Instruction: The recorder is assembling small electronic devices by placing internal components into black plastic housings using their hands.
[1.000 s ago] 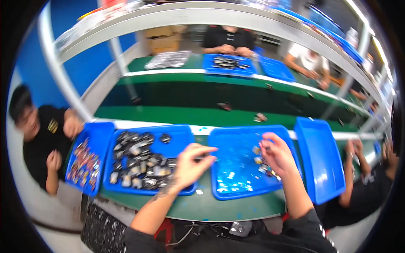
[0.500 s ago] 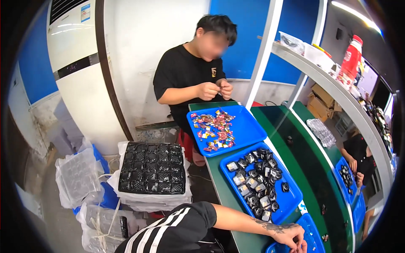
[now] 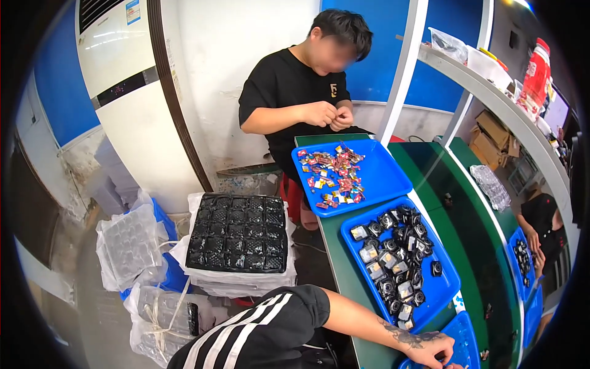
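Note:
My left hand [image 3: 432, 352] is over a blue tray [image 3: 462, 332] at the lower right, its fingers curled together in a pinch. What the fingertips hold, if anything, is too small and hidden to make out. Of my right hand, only a sliver of a fingertip [image 3: 454, 366] shows at the lower edge, close to the left one. Just beyond my left forearm lies a larger blue tray [image 3: 444, 280] with many small black camera-like units [image 3: 393, 258], some with pale square faces. My left sleeve is black with white stripes.
A farther blue tray [image 3: 387, 178] holds small red and gold pieces [image 3: 335, 175]. Across the table a person [image 3: 295, 92] works with both hands together. A green conveyor belt [image 3: 461, 227] and white shelf frame [image 3: 491, 92] stand to the right. Stacked black moulded trays [image 3: 236, 234] sit left.
The whole view has shifted, so the scene sits farther right and slightly higher. My left hand stays over the near tray with its fingers curled. The person opposite keeps both hands together.

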